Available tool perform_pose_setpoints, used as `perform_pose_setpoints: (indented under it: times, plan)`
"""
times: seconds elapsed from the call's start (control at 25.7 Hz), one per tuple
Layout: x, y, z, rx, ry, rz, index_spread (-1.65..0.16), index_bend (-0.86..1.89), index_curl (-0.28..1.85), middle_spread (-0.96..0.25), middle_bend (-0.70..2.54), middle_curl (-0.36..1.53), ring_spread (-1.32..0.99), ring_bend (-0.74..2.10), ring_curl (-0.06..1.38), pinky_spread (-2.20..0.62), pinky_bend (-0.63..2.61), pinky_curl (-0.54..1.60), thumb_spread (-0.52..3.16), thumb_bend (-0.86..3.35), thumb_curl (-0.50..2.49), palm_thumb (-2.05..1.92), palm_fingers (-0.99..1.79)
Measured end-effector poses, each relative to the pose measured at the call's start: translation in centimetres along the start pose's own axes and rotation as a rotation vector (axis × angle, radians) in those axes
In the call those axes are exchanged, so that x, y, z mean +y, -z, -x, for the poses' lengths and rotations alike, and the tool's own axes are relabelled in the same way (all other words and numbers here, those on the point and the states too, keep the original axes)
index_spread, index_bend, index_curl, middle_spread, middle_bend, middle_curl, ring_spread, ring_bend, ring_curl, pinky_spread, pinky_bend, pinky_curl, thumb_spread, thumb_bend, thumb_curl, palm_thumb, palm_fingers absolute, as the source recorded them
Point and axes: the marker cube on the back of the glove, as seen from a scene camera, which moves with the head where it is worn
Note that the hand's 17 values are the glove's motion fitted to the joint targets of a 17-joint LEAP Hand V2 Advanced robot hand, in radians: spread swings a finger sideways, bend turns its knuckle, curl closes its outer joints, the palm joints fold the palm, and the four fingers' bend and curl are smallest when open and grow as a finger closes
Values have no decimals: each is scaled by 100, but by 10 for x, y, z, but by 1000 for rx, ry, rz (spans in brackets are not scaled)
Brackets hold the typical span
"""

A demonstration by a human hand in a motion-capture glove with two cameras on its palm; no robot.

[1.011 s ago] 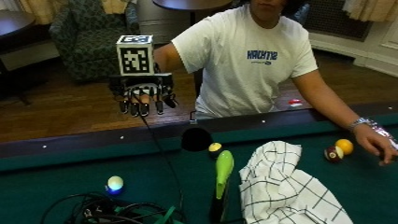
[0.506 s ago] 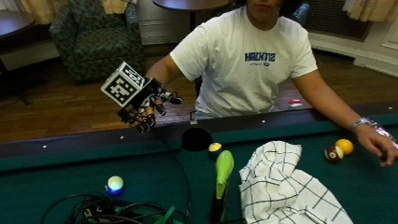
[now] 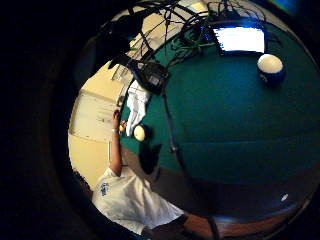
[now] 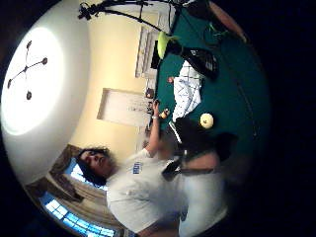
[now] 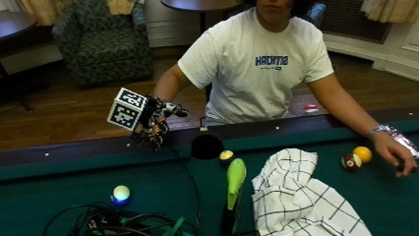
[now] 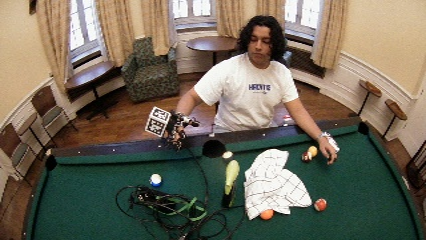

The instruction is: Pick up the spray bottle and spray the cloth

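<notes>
Two task items sit mid-table: green spray bottle (image 5: 233, 189) upright on the felt, just beside the checked white cloth (image 5: 301, 196) heaped to its side. Gloved right hand (image 5: 152, 129) hangs over the near rail (image 5: 78, 152), well apart from both, fingers loosely curled down, holding nothing. Bottle looks like smooth plastic w/ a slim, tall body, so prob. light, tippy and a bit slick; best taken round the neck under the trigger head. Cloth is soft, won't resist spray. Open felt betw. hand and bottle; cable tangle (image 5: 118, 221) and blue-and-white ball (image 5: 120, 193) lie nearby, side pocket (image 5: 207, 146) too.
</notes>
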Motion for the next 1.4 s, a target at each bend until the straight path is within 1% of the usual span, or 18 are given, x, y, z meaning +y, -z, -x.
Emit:
perform_pose_setpoints:
  times: [0.23,0.51,1.24,1.32,1.4]
  plan:
    - [0,-4,-11,-5,-23,-19,-44,15,28,-14,18,25,-11,35,27,20,41,31,108,8,30,68,43]
    - [-10,-22,-16,-39,-37,-1,-43,14,28,-14,18,27,-12,38,28,19,42,32,105,6,32,73,46]
    - [-57,-52,-6,-73,-18,13,-42,15,28,-15,17,29,-13,35,29,19,40,34,101,-1,35,81,45]
    - [-60,-54,-4,-74,-16,-12,-42,14,28,-15,17,29,-14,37,30,18,40,34,100,-1,35,83,48]
    - [-61,-54,-4,-77,-14,-45,-42,13,27,-15,17,28,-14,41,30,15,45,35,100,0,36,86,58]
